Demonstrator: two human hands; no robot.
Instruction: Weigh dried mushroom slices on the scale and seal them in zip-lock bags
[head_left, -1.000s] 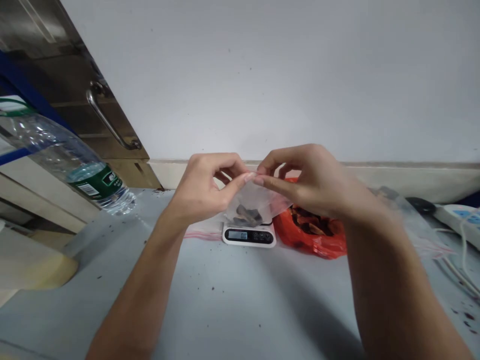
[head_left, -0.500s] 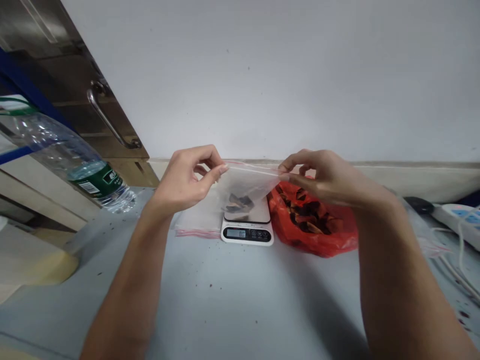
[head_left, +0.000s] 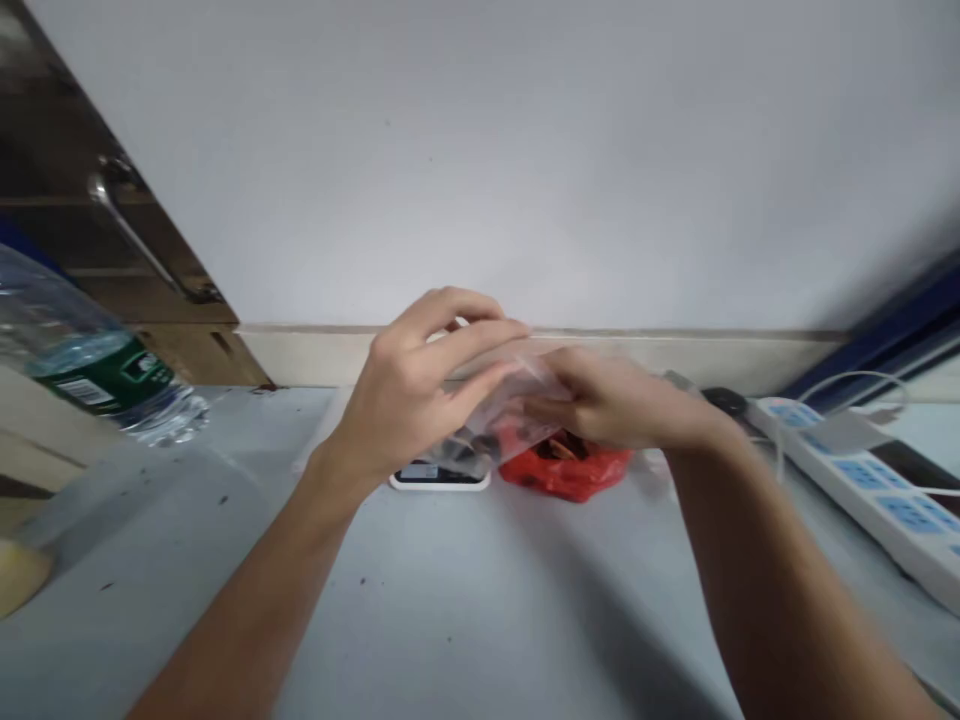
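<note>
A clear zip-lock bag [head_left: 525, 425] with a few dark dried pieces inside hangs slanted from my right hand [head_left: 611, 395], whose fingers pinch it near the top. My left hand [head_left: 431, 375] is at the bag's left side. Its fingers are stretched out and apart from the thumb, and the thumb tip overlaps the bag; whether it touches cannot be told. Below the bag is a white digital kitchen scale [head_left: 442, 484], mostly covered by my left hand and the bag. Just right of it sits an open red plastic bag [head_left: 570, 478] of brown dried pieces, partly behind my right hand.
At the left, a water bottle with a green label [head_left: 112, 375] stands tilted in view. A white power strip [head_left: 862, 490] with cables lies at the right. Behind the grey-blue tabletop [head_left: 450, 610] rises a white wall [head_left: 480, 160]. Dark crumbs dot the table.
My left hand has let go of the zip-lock bag's left corner and moved right, fingers extending. The bag now slants from my right hand. The view has turned right.
</note>
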